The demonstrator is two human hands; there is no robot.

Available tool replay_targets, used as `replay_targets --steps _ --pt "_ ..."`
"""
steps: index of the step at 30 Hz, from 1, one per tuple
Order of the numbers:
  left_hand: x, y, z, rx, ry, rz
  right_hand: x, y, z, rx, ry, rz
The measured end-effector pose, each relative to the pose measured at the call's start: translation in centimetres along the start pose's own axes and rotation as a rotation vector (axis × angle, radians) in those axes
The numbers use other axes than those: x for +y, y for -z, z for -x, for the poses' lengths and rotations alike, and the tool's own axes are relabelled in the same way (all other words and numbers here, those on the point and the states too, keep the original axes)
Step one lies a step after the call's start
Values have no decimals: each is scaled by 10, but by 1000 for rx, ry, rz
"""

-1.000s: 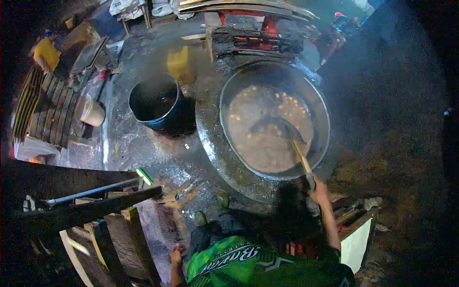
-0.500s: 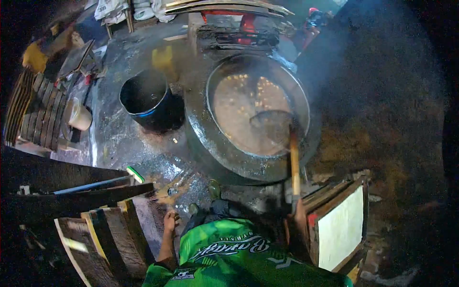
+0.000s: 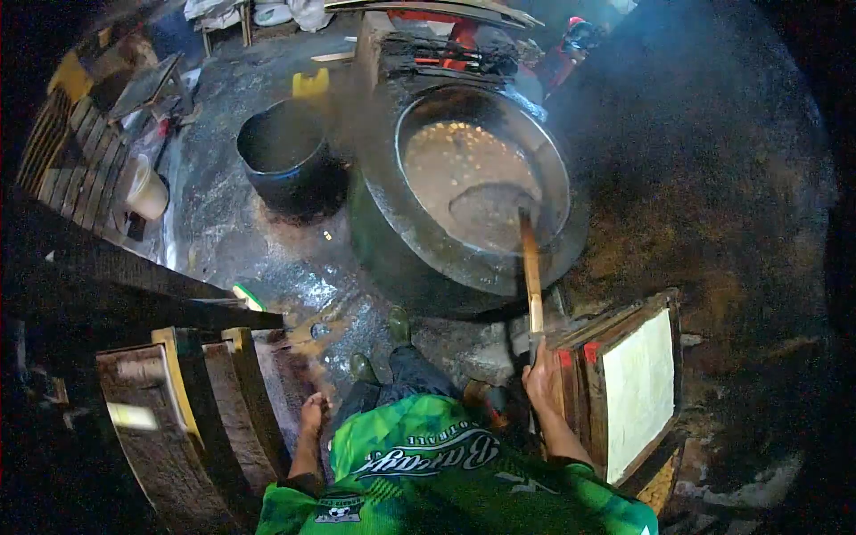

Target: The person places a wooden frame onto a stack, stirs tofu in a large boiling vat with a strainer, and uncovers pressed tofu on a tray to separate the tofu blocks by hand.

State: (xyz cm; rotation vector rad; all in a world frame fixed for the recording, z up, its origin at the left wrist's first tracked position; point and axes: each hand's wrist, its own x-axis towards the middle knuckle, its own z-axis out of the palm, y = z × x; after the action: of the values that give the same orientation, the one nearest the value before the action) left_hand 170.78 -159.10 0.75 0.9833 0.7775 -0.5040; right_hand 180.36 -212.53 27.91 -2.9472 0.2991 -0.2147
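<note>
Low in the frame, the half-open left hand (image 3: 314,412) looks empty, while the right hand (image 3: 539,378) grips a wooden-handled, dark round skimmer (image 3: 530,259), now drawn nearer the wide metal pot's (image 3: 556,174) near rim, upper centre, leaving pale chunks (image 3: 460,135) beyond.

Pan (image 3: 554,178) stood right of drum (image 3: 294,189).
Ladle (image 3: 532,276) rested head-first in pan; framed panels (image 3: 637,392) stood right of right hand (image 3: 540,379); bucket (image 3: 148,196), left of drum.
</note>
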Motion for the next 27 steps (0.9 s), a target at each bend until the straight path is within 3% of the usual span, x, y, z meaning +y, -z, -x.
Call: replay_targets --steps 3,4,7,9,10,11,12,16,18,20,21,22,23,25,27 --pt "-39 29 -23 -80 -100 53 22 4 -7 -102 39 -56" --pt "-39 28 -15 -80 -107 58 44 1 -18 -266 -154 -105" --pt "-22 19 4 -21 -136 2 36 22 -24 -66 -75 -93" --pt "-26 23 1 52 -33 87 23 23 -18 34 -23 -37" --pt "-13 5 22 119 -152 -105 7 31 -13 -23 -127 -71" --pt "-16 7 21 117 -149 -107 -2 37 -8 -78 -234 -108" --pt "-18 12 16 93 -145 -105 8 19 0 115 -19 -111" --pt "-11 5 11 101 -107 -78 33 10 13 -24 -107 24" --pt "-24 16 -13 60 -108 -77 46 26 -1 -47 -16 2" --pt "-38 35 -46 -235 -197 25 57 29 -13 -84 -72 -77" --pt "-28 25 -34 -127 -195 -41 61 29 -15 -125 -121 -151" --pt "-12 9 -15 -19 -184 -107 52 31 -9 78 70 -109" --pt "1 -4 1 86 -166 -170 45 26 -7 79 73 -105" --pt "6 -3 2 14 -182 -149 33 13 1 53 -106 -47" --pt "10 0 -1 -62 -201 -135 40 -8 14 8 -120 -5"
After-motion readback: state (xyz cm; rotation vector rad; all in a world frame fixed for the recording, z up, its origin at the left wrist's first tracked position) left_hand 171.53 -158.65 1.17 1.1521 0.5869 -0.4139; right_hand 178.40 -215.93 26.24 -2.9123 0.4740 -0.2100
